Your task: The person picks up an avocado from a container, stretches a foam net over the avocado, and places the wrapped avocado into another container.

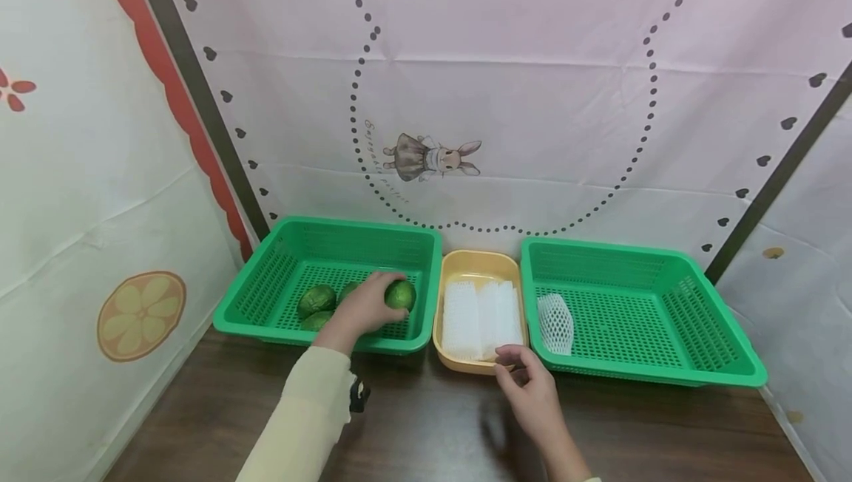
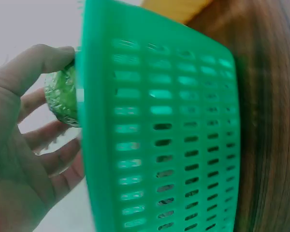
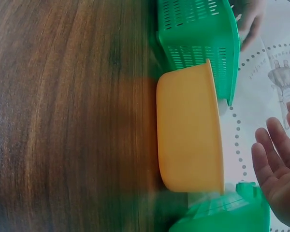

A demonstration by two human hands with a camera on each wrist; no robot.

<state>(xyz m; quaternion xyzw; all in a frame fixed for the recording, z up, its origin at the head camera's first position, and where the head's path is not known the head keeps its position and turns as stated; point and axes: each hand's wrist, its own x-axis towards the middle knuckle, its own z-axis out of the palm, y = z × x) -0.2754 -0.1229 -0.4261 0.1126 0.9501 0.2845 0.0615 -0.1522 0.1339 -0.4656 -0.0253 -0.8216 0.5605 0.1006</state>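
Note:
My left hand (image 1: pixel 362 307) pinches a round green fruit (image 1: pixel 402 295) between thumb and fingers inside the left green basket. Up close in the left wrist view, the fruit (image 2: pixel 62 99) has a shiny, wrinkled surface like clear film, and the basket wall hides part of it. Several more green fruits (image 1: pixel 316 300) lie beside that hand in the basket. My right hand (image 1: pixel 530 391), fingers loosely bent and holding nothing, hovers by the front edge of the yellow tray (image 1: pixel 444 341). White foam net sleeves (image 1: pixel 462 323) lie flat in that tray.
At the right stands another green basket (image 1: pixel 665 371). A rounded white foam net (image 1: pixel 555 324) sits at its left end; its contents cannot be made out. The containers stand side by side on a dark wooden table (image 1: pixel 413 423), against a printed cloth (image 1: pixel 506 134).

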